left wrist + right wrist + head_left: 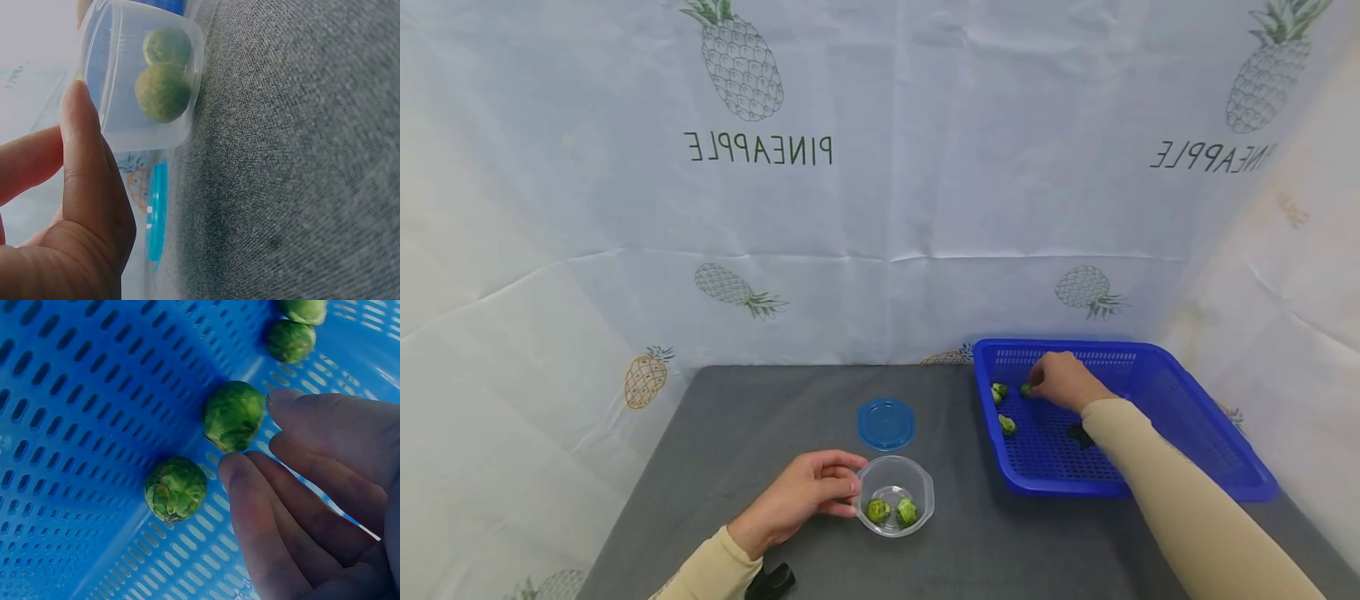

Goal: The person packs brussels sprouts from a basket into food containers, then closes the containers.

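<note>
My left hand (pixel 808 492) holds the side of a clear plastic container (pixel 106 134), fingertips at its rim. Two Brussels sprouts (pixel 164 94) lie on the container's bottom. At the right, my right hand (pixel 1063 381) reaches down into a blue plastic basket (pixel 1078 486). Its thumb and fingertips (pixel 234 469) are spread on two sides of a Brussels sprout (pixel 234 412), right at its edge. That sprout sits by the basket wall. Another sprout (pixel 175 489) lies close beside it, and two more (pixel 290 340) touch each other farther along.
A round blue lid (pixel 886 424) lies on the grey tabletop (pixel 760 417) just behind the container. The basket's raised, slotted walls surround my right hand. A white curtain (pixel 880 208) with pineapple prints hangs behind the table and along both sides.
</note>
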Demonstrator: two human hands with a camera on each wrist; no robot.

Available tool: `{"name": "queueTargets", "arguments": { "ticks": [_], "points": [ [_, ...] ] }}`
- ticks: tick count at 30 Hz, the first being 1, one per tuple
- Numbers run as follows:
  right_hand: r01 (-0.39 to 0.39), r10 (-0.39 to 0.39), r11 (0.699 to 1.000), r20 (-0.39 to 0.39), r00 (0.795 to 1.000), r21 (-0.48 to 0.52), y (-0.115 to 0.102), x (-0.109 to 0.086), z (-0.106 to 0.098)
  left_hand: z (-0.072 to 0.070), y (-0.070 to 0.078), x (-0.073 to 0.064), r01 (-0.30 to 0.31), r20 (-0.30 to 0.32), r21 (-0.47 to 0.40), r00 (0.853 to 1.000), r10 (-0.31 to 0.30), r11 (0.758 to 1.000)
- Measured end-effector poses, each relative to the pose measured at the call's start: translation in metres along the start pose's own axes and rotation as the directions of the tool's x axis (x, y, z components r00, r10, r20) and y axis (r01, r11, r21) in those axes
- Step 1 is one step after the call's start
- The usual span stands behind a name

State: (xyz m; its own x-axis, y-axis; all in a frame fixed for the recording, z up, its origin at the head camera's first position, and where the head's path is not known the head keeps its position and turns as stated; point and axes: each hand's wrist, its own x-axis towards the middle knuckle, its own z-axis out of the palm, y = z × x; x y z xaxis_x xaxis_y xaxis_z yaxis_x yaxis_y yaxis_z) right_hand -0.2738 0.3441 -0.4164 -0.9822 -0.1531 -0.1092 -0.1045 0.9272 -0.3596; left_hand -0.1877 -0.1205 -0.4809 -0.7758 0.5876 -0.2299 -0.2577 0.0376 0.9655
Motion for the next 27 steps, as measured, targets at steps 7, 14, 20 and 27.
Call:
{"name": "queueTargets", "arguments": {
  "ticks": [7,14,20,27],
  "points": [
    [0.0,0.0,0.998,0.008,1.0,-0.068,-0.003,0.01,0.009,-0.001,0.002,-0.002,-0.003,-0.002,-0.003,1.0,0.003,1.0],
    [-0.035,0.032,0.994,-0.031,0.999,-0.103,-0.007,0.014,0.015,-0.001,0.003,-0.003,0.006,-0.012,-0.002,1.0,-0.006,1.0],
    [-0.052,0.045,0.994,-0.065,0.997,-0.098,-0.006,0.013,0.015,-0.001,0.003,-0.003,0.005,-0.008,-0.006,1.0,-0.005,1.0],
    [-0.045,0.038,0.994,-0.071,0.997,-0.096,-0.004,0.015,0.014,-0.002,0.002,-0.003,0.005,-0.008,-0.008,1.0,-0.005,1.0]
  ]
}}
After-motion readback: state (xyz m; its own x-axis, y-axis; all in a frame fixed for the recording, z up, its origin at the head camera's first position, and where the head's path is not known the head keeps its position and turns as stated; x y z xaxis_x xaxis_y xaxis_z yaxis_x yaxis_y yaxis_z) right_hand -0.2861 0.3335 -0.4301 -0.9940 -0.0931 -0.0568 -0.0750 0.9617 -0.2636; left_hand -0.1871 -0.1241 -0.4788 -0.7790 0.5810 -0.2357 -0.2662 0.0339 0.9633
